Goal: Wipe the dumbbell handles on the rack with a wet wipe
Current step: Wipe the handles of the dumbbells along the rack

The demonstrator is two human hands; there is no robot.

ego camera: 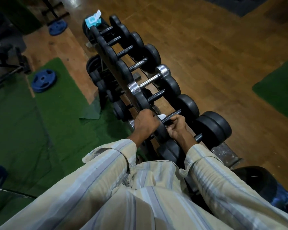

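Observation:
A long rack (223, 151) holds a row of black dumbbells running away from me, with one chrome dumbbell (148, 80) in the middle. My right hand (177, 126) is wrapped round the dark handle (174, 114) of the second-nearest dumbbell, with a white wet wipe (161, 116) showing at its fingertips. My left hand (145, 123) grips the left head of that same dumbbell. A teal pack of wipes (92, 20) lies on the far end of the rack.
Blue weight plates (43, 80) (57, 27) lie on the floor to the left, on green turf (48, 122). Wooden floor (214, 55) stretches to the right. A lower tier carries smaller dumbbells (120, 110). A dark bag (264, 188) sits at the right near my arm.

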